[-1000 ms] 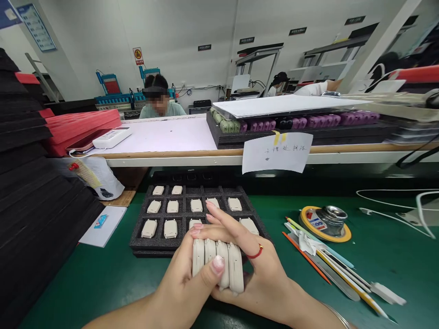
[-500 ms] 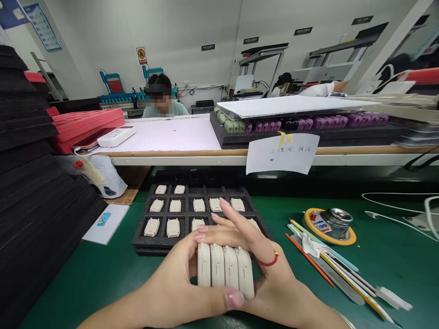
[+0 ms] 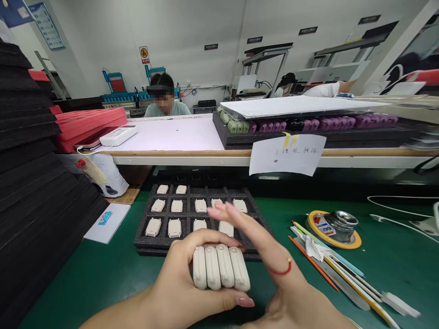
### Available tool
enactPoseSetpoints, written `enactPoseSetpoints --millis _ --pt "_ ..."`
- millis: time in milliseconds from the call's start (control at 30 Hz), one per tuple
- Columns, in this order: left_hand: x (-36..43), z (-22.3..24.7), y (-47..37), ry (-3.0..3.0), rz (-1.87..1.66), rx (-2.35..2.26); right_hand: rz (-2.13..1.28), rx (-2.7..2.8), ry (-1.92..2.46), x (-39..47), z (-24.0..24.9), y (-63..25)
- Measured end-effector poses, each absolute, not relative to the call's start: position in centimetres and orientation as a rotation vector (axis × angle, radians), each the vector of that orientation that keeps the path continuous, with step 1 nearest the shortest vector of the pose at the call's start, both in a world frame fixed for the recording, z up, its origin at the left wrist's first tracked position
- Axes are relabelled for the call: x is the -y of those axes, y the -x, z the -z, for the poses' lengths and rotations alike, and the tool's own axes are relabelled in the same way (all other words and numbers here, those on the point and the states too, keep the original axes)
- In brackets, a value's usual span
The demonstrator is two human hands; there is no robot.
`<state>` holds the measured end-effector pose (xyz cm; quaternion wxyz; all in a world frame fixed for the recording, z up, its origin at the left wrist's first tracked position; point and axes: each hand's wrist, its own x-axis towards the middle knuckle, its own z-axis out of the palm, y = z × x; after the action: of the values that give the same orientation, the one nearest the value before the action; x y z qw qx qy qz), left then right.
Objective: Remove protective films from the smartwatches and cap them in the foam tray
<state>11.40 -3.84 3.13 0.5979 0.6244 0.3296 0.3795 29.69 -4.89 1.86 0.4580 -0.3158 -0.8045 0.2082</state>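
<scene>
My left hand (image 3: 187, 278) is wrapped round a row of several off-white watch cases (image 3: 220, 267), which stand side by side on edge with their narrow sides toward me. Fingers lie over the far side of the row and the thumb runs along the near side. My right hand (image 3: 279, 269), with a red cord ring, is open just right of the row, fingers stretched and holding nothing. Beyond both hands lies a black foam tray (image 3: 146, 245) with similar cases, such as the one at the front left (image 3: 153, 227), in its compartments. My right fingers hide part of it.
Pens and tools (image 3: 338, 265) lie on the green mat at right, beside a round metal dispenser (image 3: 338, 226). Black foam stacks (image 3: 30, 192) rise at left. A shelf edge (image 3: 178, 160) crosses above the tray. A co-worker (image 3: 166, 103) sits beyond it.
My right hand has let go of the watch cases and drawn away to the right, opening. The row stays in my left hand, turned so that a different narrow side shows.
</scene>
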Motion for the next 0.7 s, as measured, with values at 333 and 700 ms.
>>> enactPoseSetpoints --millis 333,700 --pt "3.6 -2.0 -11.7 -1.876 -1.073 -0.627 -1.271 1.692 0.845 4.2 -1.5 -28.8" --pt "3.6 -3.1 -11.2 -1.158 -0.658 -0.592 -0.499 1.922 0.720 4.2 -1.2 -28.9"
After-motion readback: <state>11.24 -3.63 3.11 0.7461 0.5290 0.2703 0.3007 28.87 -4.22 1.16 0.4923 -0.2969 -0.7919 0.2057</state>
